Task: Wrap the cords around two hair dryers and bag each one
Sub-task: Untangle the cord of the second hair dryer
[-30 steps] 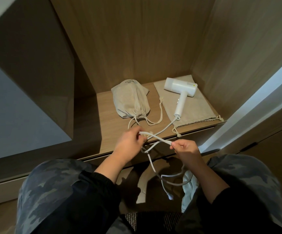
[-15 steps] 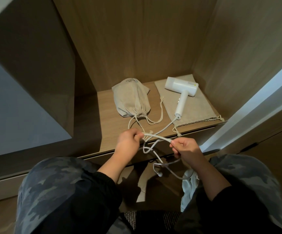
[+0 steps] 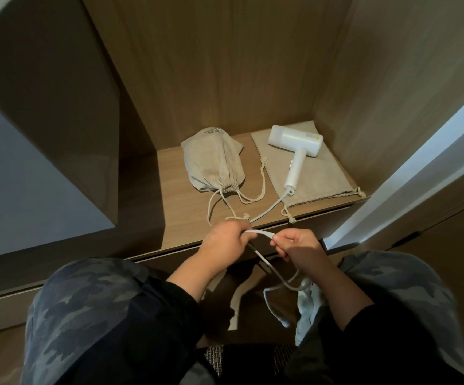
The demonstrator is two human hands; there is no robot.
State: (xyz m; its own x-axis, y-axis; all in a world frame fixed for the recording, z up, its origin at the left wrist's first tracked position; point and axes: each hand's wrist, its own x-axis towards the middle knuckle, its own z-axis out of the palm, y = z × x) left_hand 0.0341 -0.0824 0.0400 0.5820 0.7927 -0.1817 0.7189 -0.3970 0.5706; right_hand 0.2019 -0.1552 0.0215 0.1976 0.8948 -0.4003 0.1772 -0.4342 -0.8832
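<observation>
At the bottom of the frame two knees in camouflage trousers (image 3: 100,315) stand left and right, with a dark open gap between them. The loose part of the white cord (image 3: 278,279) hangs into this gap in a loop; its end is blurred. Just above, in the lower centre, the left hand (image 3: 222,240) is clenched around the cord, and the right hand (image 3: 297,245) pinches a folded part of it. The hands are close together, just in front of the front edge of the wooden shelf (image 3: 175,195). From the left hand the cord runs up and to the right to the handle of the white hair dryer (image 3: 294,145). The dryer lies on a flat cloth bag (image 3: 322,173), near the right wall (image 3: 391,93). To the left lies a filled drawstring bag (image 3: 214,162), pulled closed; its strings (image 3: 253,200) reach to the front edge, beside the cord. Bare wood is free left of this bag. A dark panel (image 3: 44,120) closes the left side, and a white door edge (image 3: 419,168) crosses the right.
</observation>
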